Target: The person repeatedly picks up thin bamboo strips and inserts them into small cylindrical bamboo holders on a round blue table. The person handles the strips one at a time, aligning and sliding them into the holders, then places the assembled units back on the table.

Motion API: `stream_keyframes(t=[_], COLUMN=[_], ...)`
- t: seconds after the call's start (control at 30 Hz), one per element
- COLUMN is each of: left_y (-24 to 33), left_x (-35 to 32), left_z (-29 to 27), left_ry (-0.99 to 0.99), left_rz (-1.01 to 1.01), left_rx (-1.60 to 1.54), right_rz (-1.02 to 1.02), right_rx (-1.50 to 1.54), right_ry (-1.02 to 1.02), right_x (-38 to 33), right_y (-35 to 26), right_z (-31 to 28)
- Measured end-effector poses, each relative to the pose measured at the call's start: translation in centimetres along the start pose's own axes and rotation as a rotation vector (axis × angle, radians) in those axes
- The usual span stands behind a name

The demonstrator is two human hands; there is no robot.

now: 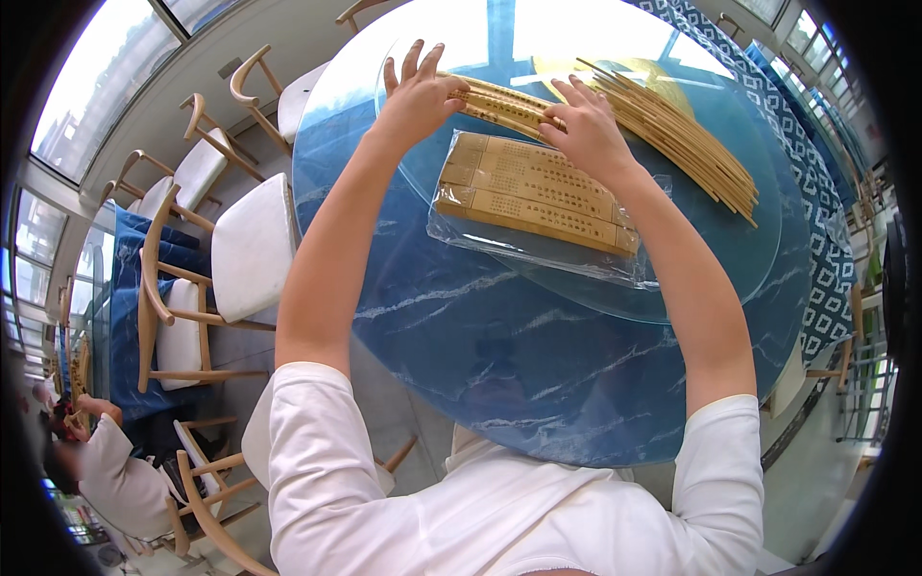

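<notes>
A stack of narrow bamboo slips with dark written characters lies across the glass on the far part of the table. My left hand is at its left end, fingers spread and the thumb touching the slips. At the right end, my right hand rests its thumb side on the slips, its fingers apart. Nearer to me is a flat pack of written bamboo slips in clear, wrinkled plastic wrap. Right of my right hand, a fan of long thin bamboo sticks lies slantwise.
A round glass turntable sits on the blue marbled table. Under the sticks shows a yellow round shape. Wooden chairs with white seats stand at the left. A person in a white top sits at the lower left.
</notes>
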State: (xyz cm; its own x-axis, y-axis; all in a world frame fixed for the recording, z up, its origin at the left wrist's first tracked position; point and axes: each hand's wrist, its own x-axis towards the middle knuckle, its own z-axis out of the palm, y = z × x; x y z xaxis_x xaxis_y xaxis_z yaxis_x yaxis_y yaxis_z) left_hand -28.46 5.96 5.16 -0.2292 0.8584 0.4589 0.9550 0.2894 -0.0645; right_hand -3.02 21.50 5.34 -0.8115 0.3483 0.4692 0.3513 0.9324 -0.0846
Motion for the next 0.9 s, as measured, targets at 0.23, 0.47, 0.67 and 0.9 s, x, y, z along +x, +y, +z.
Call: stream_keyframes(t=[0.23,0.47,0.67,0.9], left_y=[-0.4,-0.9,-2.1,-2.3], left_x=[0.7,1.0,1.6,1.6], left_z=[1.9,1.7,2.3,2.6], left_ry=[-0.053,-0.082,-0.1,-0.096], left_rz=[-0.059,-0.066,-0.021,-0.033], left_rx=[-0.069,-0.125,-0.18,-0.284], right_rz=[-0.01,-0.018,-0.032,-0.04], right_rx=[0.047,0.14,0.165,0.232], right_ry=[-0.005,0.018,0.022,0.038], right_x=[0.8,1.1,1.6,1.3], right_y=[0.8,1.0,0.7,0.4], right_z=[1.5,1.8,1.7,1.9])
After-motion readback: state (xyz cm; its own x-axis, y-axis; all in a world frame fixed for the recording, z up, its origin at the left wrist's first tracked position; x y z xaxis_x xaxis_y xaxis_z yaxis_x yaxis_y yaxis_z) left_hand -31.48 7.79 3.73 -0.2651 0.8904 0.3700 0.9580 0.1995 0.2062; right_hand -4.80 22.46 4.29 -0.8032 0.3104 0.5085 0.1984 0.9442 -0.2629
